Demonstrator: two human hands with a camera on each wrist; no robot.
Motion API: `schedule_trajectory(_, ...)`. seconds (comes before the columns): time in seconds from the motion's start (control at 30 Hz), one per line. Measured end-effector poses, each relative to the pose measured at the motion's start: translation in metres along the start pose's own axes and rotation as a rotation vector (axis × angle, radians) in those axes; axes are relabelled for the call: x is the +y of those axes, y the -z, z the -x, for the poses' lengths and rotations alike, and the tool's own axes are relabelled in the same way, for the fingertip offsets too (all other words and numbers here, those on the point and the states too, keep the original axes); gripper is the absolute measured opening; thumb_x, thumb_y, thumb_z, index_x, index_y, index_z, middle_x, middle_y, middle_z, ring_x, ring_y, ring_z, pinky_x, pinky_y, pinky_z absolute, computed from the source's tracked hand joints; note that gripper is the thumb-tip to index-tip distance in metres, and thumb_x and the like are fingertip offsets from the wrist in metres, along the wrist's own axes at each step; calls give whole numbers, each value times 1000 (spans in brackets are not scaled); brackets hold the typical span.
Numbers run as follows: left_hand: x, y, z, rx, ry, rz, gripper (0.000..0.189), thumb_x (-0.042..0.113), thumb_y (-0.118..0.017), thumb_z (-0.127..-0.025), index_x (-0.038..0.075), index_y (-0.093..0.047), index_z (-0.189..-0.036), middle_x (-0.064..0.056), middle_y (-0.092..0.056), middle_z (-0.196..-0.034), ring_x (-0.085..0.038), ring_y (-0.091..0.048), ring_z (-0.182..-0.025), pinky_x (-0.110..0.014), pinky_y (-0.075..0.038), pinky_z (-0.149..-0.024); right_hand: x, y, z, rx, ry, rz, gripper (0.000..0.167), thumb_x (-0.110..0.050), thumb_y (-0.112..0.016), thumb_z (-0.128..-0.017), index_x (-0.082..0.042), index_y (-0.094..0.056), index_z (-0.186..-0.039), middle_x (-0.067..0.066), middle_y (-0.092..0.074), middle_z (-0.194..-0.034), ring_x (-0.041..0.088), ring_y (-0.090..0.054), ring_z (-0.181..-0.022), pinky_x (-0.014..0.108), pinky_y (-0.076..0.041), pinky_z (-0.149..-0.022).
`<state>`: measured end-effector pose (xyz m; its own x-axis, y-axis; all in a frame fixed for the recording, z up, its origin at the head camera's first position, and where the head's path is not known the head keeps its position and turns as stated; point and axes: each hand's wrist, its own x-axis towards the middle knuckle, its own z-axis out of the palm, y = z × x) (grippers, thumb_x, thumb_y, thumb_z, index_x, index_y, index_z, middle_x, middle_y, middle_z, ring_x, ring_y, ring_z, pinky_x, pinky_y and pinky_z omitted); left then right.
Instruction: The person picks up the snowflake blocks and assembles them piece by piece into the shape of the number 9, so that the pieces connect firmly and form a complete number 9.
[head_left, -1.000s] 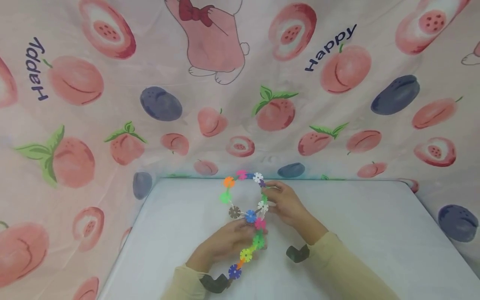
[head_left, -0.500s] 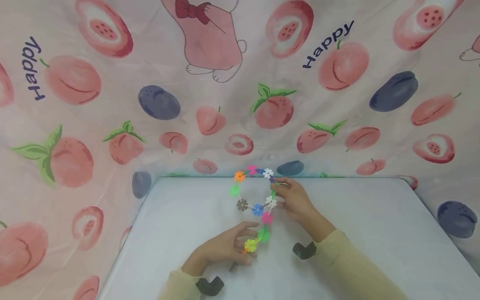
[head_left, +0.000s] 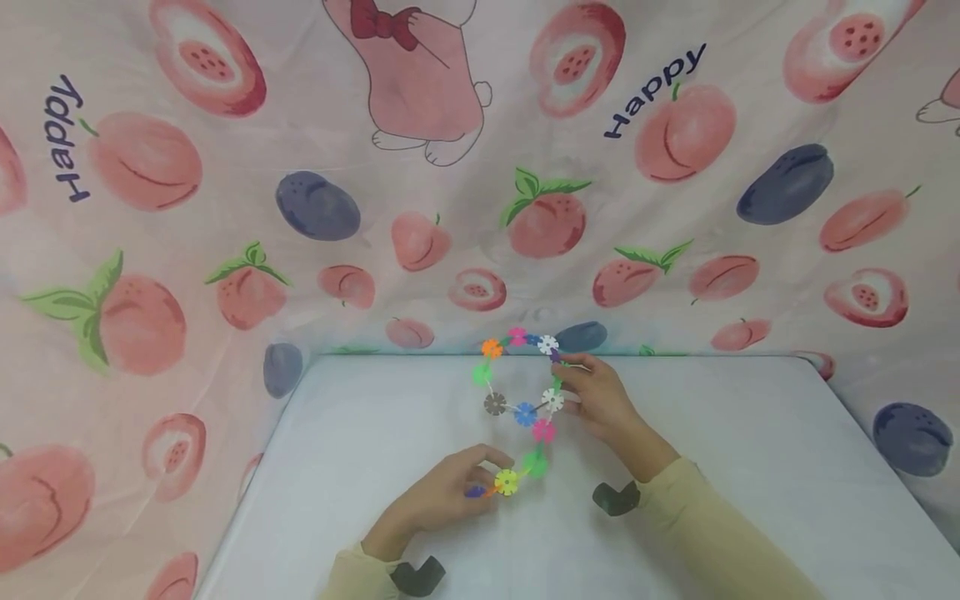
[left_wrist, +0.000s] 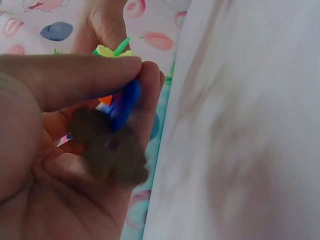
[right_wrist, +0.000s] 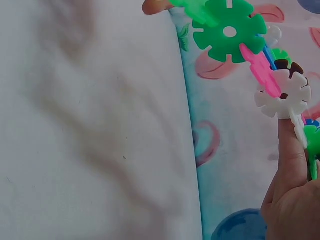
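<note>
A chain of colourful notched plastic discs, snowflake building pieces, is linked into a ring with a tail running down to the left. My right hand (head_left: 603, 400) holds the ring's right side, by the purple and green discs; its fingers lie behind the white disc (right_wrist: 285, 95) in the right wrist view. My left hand (head_left: 442, 496) pinches the tail's end between thumb and fingers, at the dark blue disc (left_wrist: 126, 104). A blurred brown disc (left_wrist: 112, 150) hangs from it over the palm. Between the hands are the yellow disc (head_left: 507, 482) and the pink disc (head_left: 543, 430).
A white-covered table (head_left: 360, 433) lies under both hands. Behind it hangs a cloth (head_left: 480, 208) printed with fruit. A black wrist mount (head_left: 417, 577) sits by the left sleeve, another dark mount (head_left: 617, 498) by the right sleeve.
The ring and right hand have shifted right. My left hand has gone from beneath the chain's middle to the tail's dark blue end, which hung free before, and has raised it.
</note>
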<state>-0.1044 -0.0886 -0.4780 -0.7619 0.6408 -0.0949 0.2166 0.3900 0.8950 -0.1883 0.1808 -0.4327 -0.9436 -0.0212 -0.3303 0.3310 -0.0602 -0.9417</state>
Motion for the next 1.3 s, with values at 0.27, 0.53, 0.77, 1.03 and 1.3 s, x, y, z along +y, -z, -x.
schedule_trajectory(0.27,-6,1,-3,42,-141,-120,37,10,-73,-93,17,-66,-128,4,-63,-119,-9,-67,-106,-25,-55,-95,0,0,1,-3,-17,52,46,-26,-65,-101,-11,-51,-142,12,-58,-133,26,-55,-117,34,-61,-85)
schedule_trajectory(0.53,-3,-3,-6,166,-169,-306,32,11,-79,-87,16,-74,-118,10,-71,-100,-4,-64,-93,-24,-54,-85,5,6,4,-2,-6,77,44,-24,-65,-100,-9,-53,-140,7,-63,-122,23,-58,-105,32,-61,-76)
schedule_trajectory(0.77,-4,-9,-9,255,-197,-464,11,22,-85,-81,23,-80,-91,14,-75,-87,0,-55,-79,-17,-44,-74,19,20,-3,12,-47,145,41,-28,-68,-98,-9,-56,-133,17,-60,-133,25,-62,-107,32,-60,-81)
schedule_trajectory(1.03,-3,-20,-13,113,-148,-429,9,20,-81,-86,23,-83,-94,12,-78,-88,4,-59,-79,-15,-46,-76,34,32,-12,-21,-76,244,41,-30,-68,-98,-7,-60,-131,8,-64,-121,22,-61,-101,31,-56,-86)
schedule_trajectory(1.3,-5,-37,-17,32,-68,-366,17,14,-83,-82,21,-82,-97,12,-79,-94,5,-66,-86,-16,-52,-81,49,40,-20,-65,-80,304,36,-26,-67,-99,-1,-62,-124,5,-62,-102,18,-59,-88,32,-55,-80)
